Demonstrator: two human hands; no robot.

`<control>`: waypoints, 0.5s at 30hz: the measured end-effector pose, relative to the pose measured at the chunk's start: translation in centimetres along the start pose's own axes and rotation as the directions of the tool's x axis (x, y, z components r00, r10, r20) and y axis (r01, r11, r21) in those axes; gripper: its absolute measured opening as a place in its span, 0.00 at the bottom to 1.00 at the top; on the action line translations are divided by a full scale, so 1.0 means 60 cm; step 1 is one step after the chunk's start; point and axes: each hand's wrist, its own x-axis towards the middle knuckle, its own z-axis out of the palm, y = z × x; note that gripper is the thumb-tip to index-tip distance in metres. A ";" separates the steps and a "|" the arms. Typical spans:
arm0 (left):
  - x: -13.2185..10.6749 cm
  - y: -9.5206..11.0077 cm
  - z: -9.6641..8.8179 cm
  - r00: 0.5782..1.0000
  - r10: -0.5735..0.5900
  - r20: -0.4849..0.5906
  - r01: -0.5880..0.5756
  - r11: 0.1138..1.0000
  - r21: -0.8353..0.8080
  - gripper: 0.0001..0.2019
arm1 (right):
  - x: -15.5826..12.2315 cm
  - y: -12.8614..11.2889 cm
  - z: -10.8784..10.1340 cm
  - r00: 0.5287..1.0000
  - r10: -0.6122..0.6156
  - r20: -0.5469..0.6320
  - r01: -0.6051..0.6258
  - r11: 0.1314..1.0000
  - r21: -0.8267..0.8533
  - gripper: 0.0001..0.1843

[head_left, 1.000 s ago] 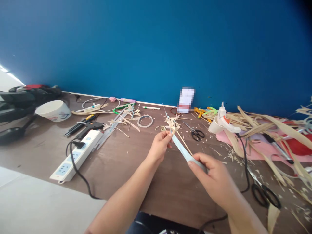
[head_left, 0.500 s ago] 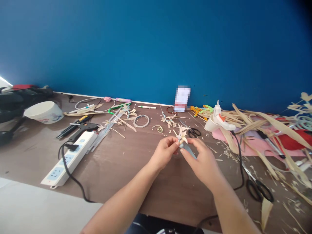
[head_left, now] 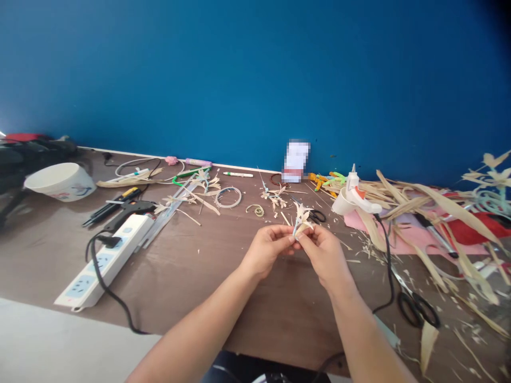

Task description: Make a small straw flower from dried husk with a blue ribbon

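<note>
A small flower [head_left: 302,215] of pale dried-husk petals stands upright between my hands, on a thin light-blue stem. My left hand [head_left: 266,249] pinches the stem between thumb and finger from the left. From the right, the thumb and fingertips of my right hand [head_left: 325,255] close on the flower's base too. The fingertips hide the lower stem. Just behind the flower lie black-handled scissors [head_left: 318,216]. More husk flowers [head_left: 275,199] rest further back, near a coiled pale strip [head_left: 255,210] and a clear ring [head_left: 229,197].
Left are a white power strip [head_left: 106,266], a black glue gun [head_left: 130,214] and a white bowl [head_left: 59,182]. A white glue gun [head_left: 355,194], husk strips [head_left: 439,202] and larger scissors [head_left: 417,308] lie right. A pale blue-green strip [head_left: 387,331] sits beside my right forearm.
My right hand has drawn in and its fingers have closed at the flower's base. The pale blue strip between my hands no longer shows there. The view has shifted slightly.
</note>
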 end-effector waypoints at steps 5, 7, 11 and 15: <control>0.003 -0.002 -0.003 0.998 -0.055 -0.013 0.055 0.997 -0.048 0.15 | -0.002 0.001 0.001 0.999 0.042 -0.019 -0.040 0.995 0.091 0.08; 0.004 -0.002 -0.003 0.997 -0.072 -0.024 0.072 0.997 -0.025 0.14 | -0.003 0.000 0.001 0.999 0.045 -0.026 -0.042 0.995 0.094 0.08; 0.004 -0.003 -0.004 0.996 -0.082 -0.042 0.082 0.997 -0.005 0.12 | -0.004 -0.004 0.003 0.999 0.032 -0.036 -0.027 0.993 0.111 0.08; 0.005 -0.005 -0.005 0.996 -0.081 -0.023 0.081 0.996 -0.034 0.11 | -0.006 -0.006 0.006 0.999 0.015 -0.034 -0.011 0.994 0.112 0.07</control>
